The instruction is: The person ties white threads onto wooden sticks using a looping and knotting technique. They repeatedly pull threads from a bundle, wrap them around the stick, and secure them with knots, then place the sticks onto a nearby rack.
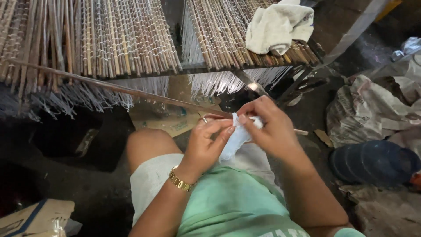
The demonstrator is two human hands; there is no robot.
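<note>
Seen from above, a seated person's two hands meet over the lap. The left hand [206,145] and right hand [267,131] are close together, fingertips pinched on a small white cloth [234,138] that hangs between them. A long thin stick [118,90] runs from far up-left of the hands down to their fingertips; its near end touches the cloth, seemingly at the left hand, though the grip itself is hidden. Beyond the hands, a rack [131,44] of bound sticks carries a white towel [278,26]. A gold watch [180,181] circles the left wrist.
</note>
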